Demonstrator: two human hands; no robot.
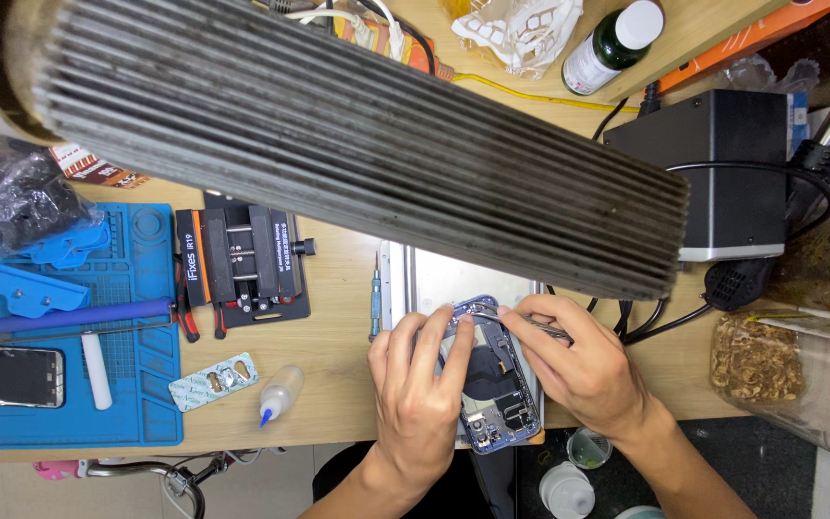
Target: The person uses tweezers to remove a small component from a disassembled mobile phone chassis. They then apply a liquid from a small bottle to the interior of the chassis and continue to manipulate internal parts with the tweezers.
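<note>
An opened blue phone body lies on a metal plate at the bench's near edge, its insides showing. My left hand rests on its left side, fingers spread over the frame and holding it steady. My right hand grips thin metal tweezers, whose tips reach the phone's upper end.
A large ribbed grey lamp housing hangs across the upper view. To the left are a blue mat with a phone screen, a black clamp fixture, a small squeeze bottle and a screwdriver. A black box and jars stand right.
</note>
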